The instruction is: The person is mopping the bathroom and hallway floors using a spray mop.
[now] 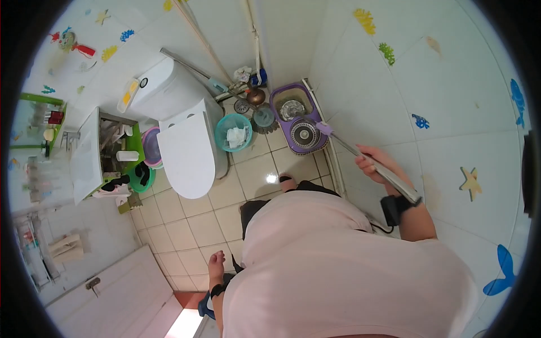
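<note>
My right hand [373, 161] is wrapped round the grey metal handle of a mop [360, 153]. The handle slants from beside my right forearm down to a purple joint at the edge of a purple spin-mop bucket [274, 105]. A round spinner basket [305, 134] fills the bucket's near half, and a metallic-looking round shape [292, 110] shows in its far half. I cannot make out the mop head clearly. My left hand [217, 262] hangs low at my left side, fingers curled in, with nothing visible in them.
A white toilet [187, 155] stands ahead to the left, with a teal waste bin [233, 133] beside it. Brushes [263, 117] and a long-handled tool [217, 84] crowd the corner. An open-doored cabinet [135, 141] hangs at the left, above basins [152, 147]. A white door [112, 293] is at lower left.
</note>
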Demonstrator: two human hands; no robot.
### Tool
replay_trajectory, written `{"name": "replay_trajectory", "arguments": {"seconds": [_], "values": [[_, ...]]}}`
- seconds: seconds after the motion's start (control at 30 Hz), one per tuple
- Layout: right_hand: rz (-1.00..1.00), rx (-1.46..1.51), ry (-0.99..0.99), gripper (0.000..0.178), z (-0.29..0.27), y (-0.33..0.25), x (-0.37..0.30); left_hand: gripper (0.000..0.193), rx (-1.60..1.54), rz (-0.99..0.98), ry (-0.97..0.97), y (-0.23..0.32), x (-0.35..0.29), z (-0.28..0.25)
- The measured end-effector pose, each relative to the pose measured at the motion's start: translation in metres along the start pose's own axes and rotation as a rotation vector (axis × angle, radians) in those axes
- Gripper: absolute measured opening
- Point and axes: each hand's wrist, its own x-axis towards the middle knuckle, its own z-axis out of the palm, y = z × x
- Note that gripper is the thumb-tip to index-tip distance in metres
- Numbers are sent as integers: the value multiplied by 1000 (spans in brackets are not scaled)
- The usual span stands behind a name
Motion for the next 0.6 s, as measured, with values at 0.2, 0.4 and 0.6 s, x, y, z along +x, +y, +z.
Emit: {"name": "replay_trajectory", "arguments": {"seconds": [0.2,0.4,0.6], "values": [[-109,-309,150,14,18,-1,18,31,18,83,45,6,-6,10],[-42,-447,144,37,10,-11,86,32,114,-51,0,-21,2,3],[40,-247,-24,20,-2,-16,25,30,25,9,-34,-28,8,-15]]}}
